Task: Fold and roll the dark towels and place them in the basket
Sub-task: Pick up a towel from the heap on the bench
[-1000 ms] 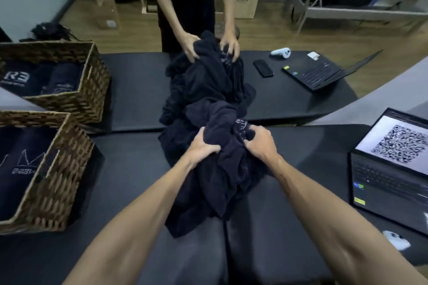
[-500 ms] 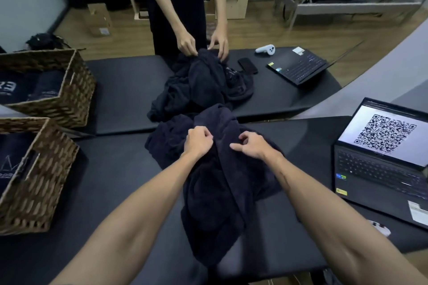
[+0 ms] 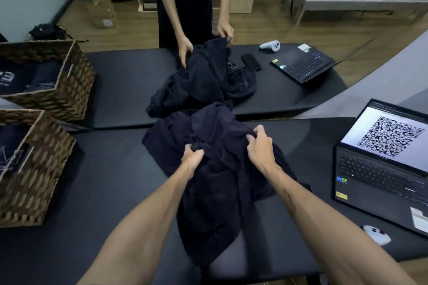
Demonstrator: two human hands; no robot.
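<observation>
A crumpled dark towel (image 3: 215,180) lies bunched on the near black table (image 3: 104,192), one end hanging toward the front edge. My left hand (image 3: 192,159) grips a fold near its middle. My right hand (image 3: 260,146) pinches the cloth further right and a bit higher. A second dark towel pile (image 3: 203,78) lies on the far table, held by another person's hands (image 3: 185,51). Near my left stands a wicker basket (image 3: 34,169) with dark towels inside. Behind it is a second wicker basket (image 3: 69,81), also holding rolled towels.
An open laptop (image 3: 384,169) with a QR code on its screen stands at my right, a white controller (image 3: 377,236) in front of it. On the far table lie a phone (image 3: 251,62), another laptop (image 3: 303,65) and a white controller (image 3: 271,45).
My hands have moved apart on the towel, the right one shifting right and gripping a new spot. The other person has pulled the far pile away from my towel.
</observation>
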